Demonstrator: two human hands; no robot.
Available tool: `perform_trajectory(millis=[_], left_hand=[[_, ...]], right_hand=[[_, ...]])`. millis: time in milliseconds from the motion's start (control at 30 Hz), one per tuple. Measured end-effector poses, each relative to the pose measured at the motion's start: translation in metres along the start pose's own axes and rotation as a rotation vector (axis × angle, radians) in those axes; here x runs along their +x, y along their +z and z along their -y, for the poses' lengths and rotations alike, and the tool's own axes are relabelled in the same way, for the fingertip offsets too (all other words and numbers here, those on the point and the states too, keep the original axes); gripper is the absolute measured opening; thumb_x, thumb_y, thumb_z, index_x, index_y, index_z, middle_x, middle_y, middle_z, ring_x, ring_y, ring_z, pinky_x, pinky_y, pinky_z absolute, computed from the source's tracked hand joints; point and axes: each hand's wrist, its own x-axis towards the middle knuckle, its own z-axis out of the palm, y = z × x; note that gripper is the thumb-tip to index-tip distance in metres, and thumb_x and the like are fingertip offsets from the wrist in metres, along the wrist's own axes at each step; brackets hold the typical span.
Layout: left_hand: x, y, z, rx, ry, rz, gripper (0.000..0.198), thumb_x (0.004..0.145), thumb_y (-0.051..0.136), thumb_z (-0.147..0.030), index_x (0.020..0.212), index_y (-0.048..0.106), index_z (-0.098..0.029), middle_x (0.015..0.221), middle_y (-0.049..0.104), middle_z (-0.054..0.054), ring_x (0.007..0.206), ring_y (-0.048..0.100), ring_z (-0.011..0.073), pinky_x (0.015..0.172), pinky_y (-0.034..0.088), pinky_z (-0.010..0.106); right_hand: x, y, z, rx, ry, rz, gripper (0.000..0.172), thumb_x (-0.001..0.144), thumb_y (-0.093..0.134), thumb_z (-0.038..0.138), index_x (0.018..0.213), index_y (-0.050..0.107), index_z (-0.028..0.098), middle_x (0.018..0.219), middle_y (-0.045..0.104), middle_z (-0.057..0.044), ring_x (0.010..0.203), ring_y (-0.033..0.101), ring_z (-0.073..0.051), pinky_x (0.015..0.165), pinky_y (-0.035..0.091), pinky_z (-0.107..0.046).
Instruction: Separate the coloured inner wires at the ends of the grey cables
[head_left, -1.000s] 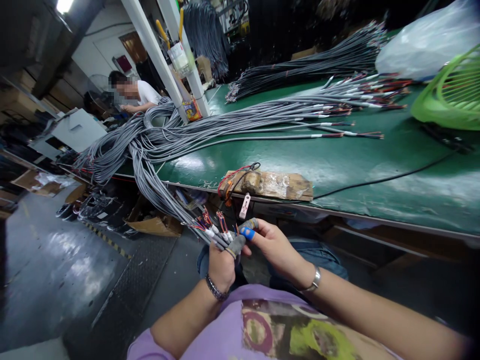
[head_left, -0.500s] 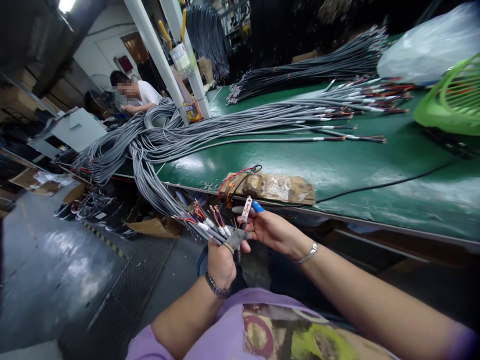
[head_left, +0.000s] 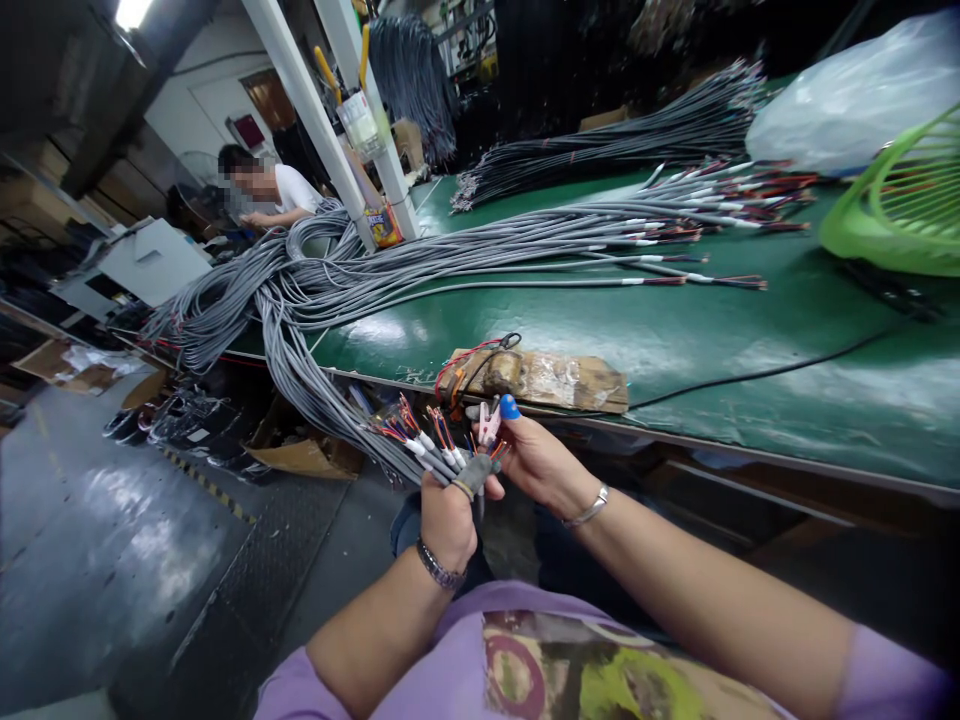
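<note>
Grips the stripped ends (head_left: 424, 440) of a grey cable bundle (head_left: 315, 385) in the left hand (head_left: 448, 515) — fist clenched round them, grey-capped thumb (head_left: 474, 472) pressed on top, thin red, orange and blue cores fanning up out of the fist. Holds the right hand (head_left: 538, 462) just beside those ends, half curled, with the blue-capped forefinger (head_left: 510, 407) raised against a small white clip (head_left: 489, 421). Touching it, by the look; cannot tell whether actually pinching it or one of the cores.

Both hands low, in front of the lap and just under the near edge of the green table (head_left: 675, 330). From the fist, the bundle up and leftward over that edge, then across the tabletop.

Directly above the hands, on the table edge, a taped wooden block (head_left: 547, 378) with red and black leads looped at its left end. To the right, a black cord (head_left: 750, 375) across the green surface. Farther back, more grey cables with stripped ends (head_left: 675, 215), a darker cable heap (head_left: 615, 140), a green plastic basket (head_left: 900, 210) and a clear plastic bag (head_left: 847, 100).

Far left, beyond a white post (head_left: 300, 100) — a co-worker (head_left: 281, 190) bent over another bench.
</note>
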Motion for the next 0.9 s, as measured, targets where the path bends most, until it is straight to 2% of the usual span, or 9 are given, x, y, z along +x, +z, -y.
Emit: perform_trajectory(millis=[200,400,500,600,700,900], left_hand=[[-0.001,0.0,0.003,-0.011,-0.024,0.012,0.033,0.072,0.067,-0.031,0.044,0.06,-0.016,0.043,0.057,0.001,0.047,0.053,0.0108,0.056,0.043,0.024],[-0.005,-0.005,0.002,-0.011,0.002,0.018,0.032,0.073,0.066,-0.029,0.044,0.061,-0.016,0.043,0.057,0.001,0.046,0.052,0.0108,0.056,0.042,0.025],[-0.009,-0.008,0.003,0.002,0.002,0.01,0.033,0.072,0.067,-0.032,0.045,0.061,-0.016,0.044,0.058,0.001,0.048,0.053,0.0119,0.057,0.042,0.025],[-0.012,-0.012,0.007,0.016,0.008,0.036,0.034,0.074,0.067,-0.036,0.046,0.063,-0.016,0.047,0.059,0.002,0.05,0.054,0.0127,0.059,0.043,0.026],[-0.013,-0.018,0.011,0.073,-0.001,0.08,0.033,0.075,0.066,-0.038,0.051,0.066,-0.016,0.047,0.059,0.002,0.049,0.052,0.0123,0.056,0.042,0.026],[-0.013,-0.031,0.01,0.191,-0.012,0.243,0.033,0.077,0.065,-0.039,0.054,0.068,-0.014,0.048,0.06,0.003,0.048,0.05,0.0119,0.053,0.04,0.025]], right_hand=[[0.0,0.004,-0.001,0.027,-0.028,-0.042,0.043,0.071,0.065,0.059,0.067,0.064,0.016,0.057,0.059,-0.003,0.051,0.05,-0.013,0.05,0.044,-0.026],[-0.01,-0.005,-0.002,0.011,0.045,0.023,0.045,0.076,0.056,0.064,0.078,0.064,0.02,0.068,0.062,-0.003,0.058,0.053,-0.014,0.055,0.045,-0.026],[-0.023,-0.013,-0.002,-0.103,0.071,0.112,0.044,0.075,0.059,0.062,0.079,0.063,0.018,0.072,0.063,-0.003,0.06,0.056,-0.014,0.059,0.044,-0.027],[-0.038,-0.014,-0.001,-0.311,0.027,0.201,0.033,0.076,0.065,0.05,0.078,0.06,0.017,0.062,0.062,-0.002,0.058,0.056,-0.014,0.06,0.041,-0.027],[-0.047,-0.009,0.004,-0.486,-0.073,0.187,0.025,0.075,0.069,0.04,0.074,0.059,0.017,0.055,0.061,0.001,0.057,0.055,-0.014,0.062,0.041,-0.028],[-0.048,-0.007,0.006,-0.614,-0.12,0.231,0.026,0.076,0.067,0.042,0.071,0.058,0.019,0.052,0.061,0.001,0.054,0.055,-0.014,0.061,0.044,-0.029]])
